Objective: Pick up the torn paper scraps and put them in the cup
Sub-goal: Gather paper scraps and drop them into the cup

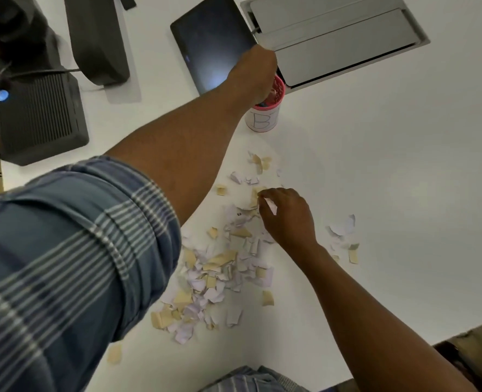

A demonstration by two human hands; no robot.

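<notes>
Scraps point(220, 267) (white, tan) strewn below pink-rimmed cup point(262, 120)

We count one cup point(262, 120), white with a pink rim and a "B" written on the side. Two hands in view: the left hand point(252, 72) and the right hand point(288, 216). One dark tablet point(211, 43), one grey hatch point(336, 38) set into the one white table point(403, 179), and one black box point(39, 120) with one blue light point(1, 95). The paper scraps point(214, 267), honestly too many for us to count: dozens piled up, white and tan mixed. Off to the right there's a smaller cluster point(344, 236), maybe five or six, hard to tell.
</notes>
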